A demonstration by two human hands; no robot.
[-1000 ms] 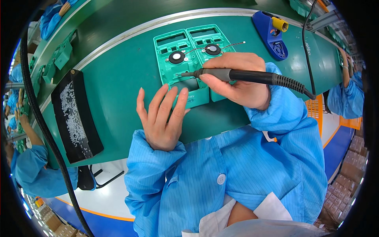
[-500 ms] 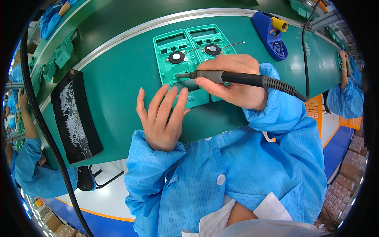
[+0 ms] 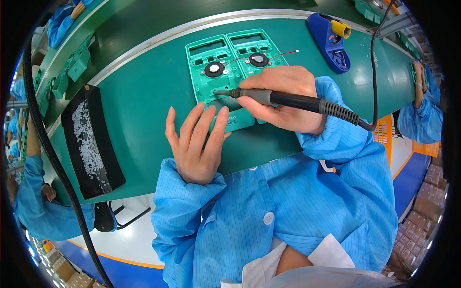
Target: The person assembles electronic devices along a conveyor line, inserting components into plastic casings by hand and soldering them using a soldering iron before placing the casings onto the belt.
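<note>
Gripping a soldering iron [image 3: 293, 100] by its grey and black handle, the right hand [image 3: 283, 98] is closing its fingers around the tool and pointing the tip toward nine o'clock, onto the left green plastic housing [image 3: 211, 77]. That housing is lying flat on the green bench [image 3: 144, 91], touching a second green plastic housing [image 3: 257, 50] at its three o'clock side. Each housing is carrying a round black speaker, and thin red and black wires [image 3: 281, 54] are running from the right one toward two o'clock. The left hand [image 3: 197, 141] is lying open, palm down, fingers spread slightly apart, with the fingertips pressing on the lower edge of the left housing and holding nothing. A black cable [image 3: 372, 72] is rising from the iron's handle toward twelve o'clock. At one o'clock of the housings a blue soldering iron stand [image 3: 331, 45] is sitting with a yellow part on top. At nine o'clock a black tray [image 3: 91, 144] of small white pellets is resting on the bench.
</note>
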